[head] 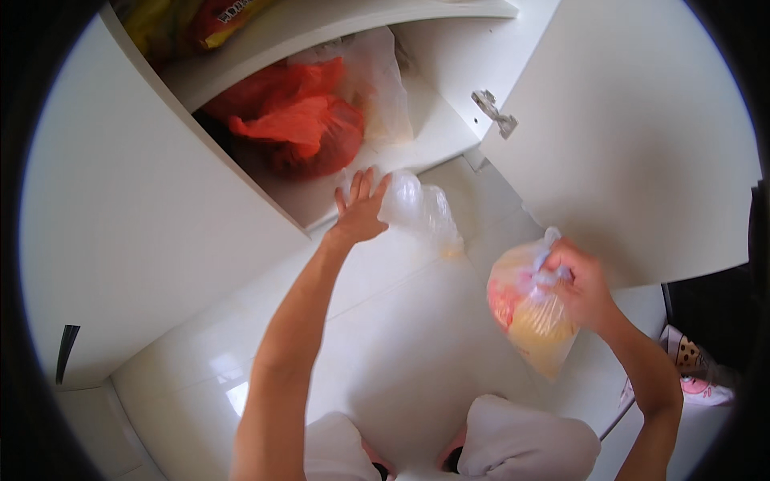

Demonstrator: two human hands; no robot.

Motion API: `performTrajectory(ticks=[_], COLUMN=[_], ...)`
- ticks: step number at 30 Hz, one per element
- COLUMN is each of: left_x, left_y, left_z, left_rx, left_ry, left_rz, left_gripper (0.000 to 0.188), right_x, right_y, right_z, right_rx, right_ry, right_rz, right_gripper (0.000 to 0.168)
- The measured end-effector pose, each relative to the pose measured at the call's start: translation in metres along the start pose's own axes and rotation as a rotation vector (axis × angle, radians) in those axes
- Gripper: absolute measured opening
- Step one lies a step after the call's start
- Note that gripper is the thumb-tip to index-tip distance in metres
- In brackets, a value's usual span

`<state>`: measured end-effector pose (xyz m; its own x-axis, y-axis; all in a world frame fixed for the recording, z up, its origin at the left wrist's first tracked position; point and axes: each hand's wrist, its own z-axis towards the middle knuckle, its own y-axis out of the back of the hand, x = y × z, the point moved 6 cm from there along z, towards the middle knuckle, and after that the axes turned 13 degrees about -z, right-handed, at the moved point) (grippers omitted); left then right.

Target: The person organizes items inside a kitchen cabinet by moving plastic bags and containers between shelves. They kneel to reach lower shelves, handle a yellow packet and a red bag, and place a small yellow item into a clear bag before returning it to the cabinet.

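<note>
My right hand (574, 282) grips the gathered top of a clear plastic bag (535, 327) with yellow and pink contents. That bag hangs above the floor, beside the open right door. Fingers spread, my left hand (363, 207) reaches to the front edge of the lower cabinet shelf (442, 129). It is against or just over a crumpled clear plastic bag (415, 201), which drapes from the shelf edge toward the floor; whether the fingers touch it I cannot tell. Behind it on the shelf lies a red plastic bag (307, 132), its contents hidden, next to a translucent white bag (385, 90).
Open white doors flank the cabinet, the left door (138, 198) and the right door (637, 132), which carries a metal hinge (496, 114). Yellow and red packages (210, 24) fill the upper shelf. Pale tiles (385, 324) cover the floor. A patterned bag (701, 373) lies at far right.
</note>
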<state>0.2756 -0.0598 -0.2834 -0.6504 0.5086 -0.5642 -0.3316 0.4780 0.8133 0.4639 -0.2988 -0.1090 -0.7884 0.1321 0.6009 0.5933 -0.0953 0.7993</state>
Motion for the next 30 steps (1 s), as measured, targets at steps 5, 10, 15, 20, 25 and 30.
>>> performTrajectory(ticks=[5,10,15,20,25,30], left_x=[-0.07,-0.105,-0.072,-0.083,-0.113,-0.113], left_y=[0.019,-0.013,-0.05,-0.053,-0.06,-0.067], left_z=[-0.066,-0.134,-0.17,-0.174,-0.168,-0.15], left_rx=[-0.259,0.02,0.174,0.017,-0.09,-0.019], left_ry=[-0.398,-0.366,-0.139,-0.064,-0.27,-0.346], left_rz=[-0.317,-0.483,-0.542,-0.612,-0.42,-0.214], left_gripper=[0.037,0.035,0.053,0.056,0.038,0.018], right_x=[0.019,0.001,-0.002,-0.019,-0.019,-0.021], right_y=[-0.054,-0.137,-0.155,-0.135,-0.157,-0.165], right_z=[-0.043,-0.038,-0.021,-0.034,-0.041,-0.039], right_rx=[0.192,0.236,0.26,0.076,0.072,0.088], right_ry=[0.385,0.641,0.388,0.116,0.061,0.084], right_rz=[-0.065,-0.131,-0.022,0.191,0.015,-0.089], right_gripper=[0.022,0.024,0.022,0.026,0.023,0.017])
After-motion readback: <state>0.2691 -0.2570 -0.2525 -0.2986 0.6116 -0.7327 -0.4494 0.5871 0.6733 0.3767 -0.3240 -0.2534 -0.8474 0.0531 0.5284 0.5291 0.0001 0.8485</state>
